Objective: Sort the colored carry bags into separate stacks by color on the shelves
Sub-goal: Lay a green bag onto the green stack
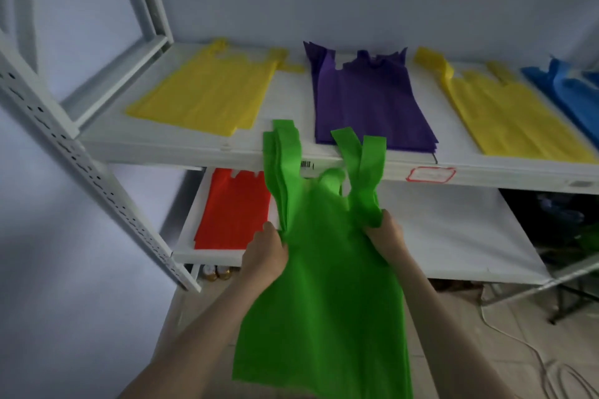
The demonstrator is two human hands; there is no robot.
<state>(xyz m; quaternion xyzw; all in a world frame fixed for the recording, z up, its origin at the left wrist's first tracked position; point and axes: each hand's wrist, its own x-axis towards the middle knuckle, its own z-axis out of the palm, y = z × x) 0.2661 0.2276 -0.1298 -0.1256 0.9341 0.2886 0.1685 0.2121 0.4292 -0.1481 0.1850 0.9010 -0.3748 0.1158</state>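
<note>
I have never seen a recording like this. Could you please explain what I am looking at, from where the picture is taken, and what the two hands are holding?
There is no machine: a camera on a person's head looks down at their own hands. The left hand and right hand grip green bags below the handles. On the upper shelf lie a yellow stack, a purple stack, another yellow stack and blue bags. On the lower shelf lies a red stack.
</note>
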